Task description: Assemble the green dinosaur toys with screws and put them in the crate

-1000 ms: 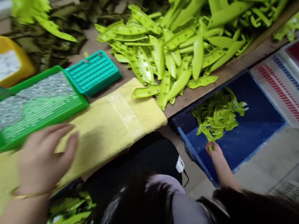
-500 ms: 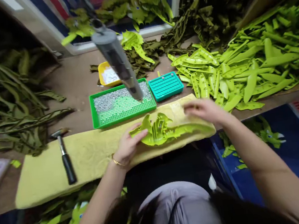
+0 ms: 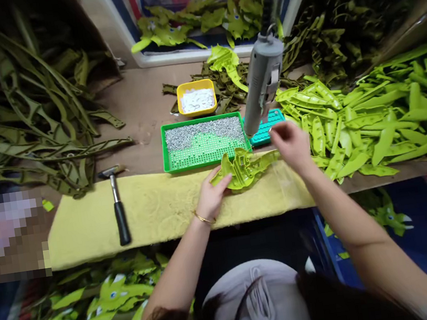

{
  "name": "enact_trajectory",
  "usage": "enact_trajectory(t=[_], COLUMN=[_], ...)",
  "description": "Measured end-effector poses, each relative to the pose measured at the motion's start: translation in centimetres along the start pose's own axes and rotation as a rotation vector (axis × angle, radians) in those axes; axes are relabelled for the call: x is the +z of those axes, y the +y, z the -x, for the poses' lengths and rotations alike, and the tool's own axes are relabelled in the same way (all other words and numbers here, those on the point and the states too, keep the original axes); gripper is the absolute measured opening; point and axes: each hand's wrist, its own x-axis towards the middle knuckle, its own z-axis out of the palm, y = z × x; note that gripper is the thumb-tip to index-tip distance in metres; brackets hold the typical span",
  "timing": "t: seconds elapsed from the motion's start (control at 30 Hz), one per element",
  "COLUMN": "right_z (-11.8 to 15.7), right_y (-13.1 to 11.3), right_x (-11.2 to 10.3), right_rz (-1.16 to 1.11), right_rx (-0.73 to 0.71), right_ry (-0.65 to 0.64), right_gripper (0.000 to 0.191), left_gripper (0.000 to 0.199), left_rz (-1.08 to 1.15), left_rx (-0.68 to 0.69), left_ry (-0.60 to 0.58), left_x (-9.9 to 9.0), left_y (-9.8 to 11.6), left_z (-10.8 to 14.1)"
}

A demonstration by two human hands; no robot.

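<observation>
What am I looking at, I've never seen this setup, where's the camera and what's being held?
There's no robot: a person works bare-handed, seen by a camera on their head, looking forward and down. The left hand holds a green piece over a yellow pad; the right hand is near its narrow end, but whether it grips anything is unclear. A hammer lies on the pad. Beyond the pad sit a green tray of tiny grey parts and a yellow box of white pieces. A grey tool hangs nearby.
</observation>
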Motion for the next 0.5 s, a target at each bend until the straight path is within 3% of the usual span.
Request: enact_trajectory(t=[0.13, 0.23, 0.33, 0.43, 0.5], right_z=[5.0, 5.5, 2.4, -2.7, -5.5], right_y=[-2.9, -3.3, -1.5, 2.3, 4.9], right_x=[2.2, 3.1, 2.0, 0.5, 0.1], right_rz=[-0.016, 0.09, 0.126, 0.242, 0.357], right_rx=[-0.256, -0.319, -0.229, 0.032, 0.145], right_ry=[-0.077, -0.124, -0.094, 0.063, 0.002], right_gripper=[0.016, 0.022, 0.029, 0.034, 0.036], left_gripper=[0.064, 0.064, 0.063, 0.063, 0.064], left_rz=[-0.014, -0.017, -0.04, -0.062, -0.052], left_rx=[0.003, -0.001, -0.005, -0.008, -0.016], left_ry=[-0.041, -0.073, -0.067, -0.058, -0.059], left_x=[0.0, -0.1, -0.3, -0.5, -0.5], left_y=[0.1, 0.2, 0.2, 0.1, 0.1], left_z=[-0.1, -0.1, 0.0, 0.0, 0.0])
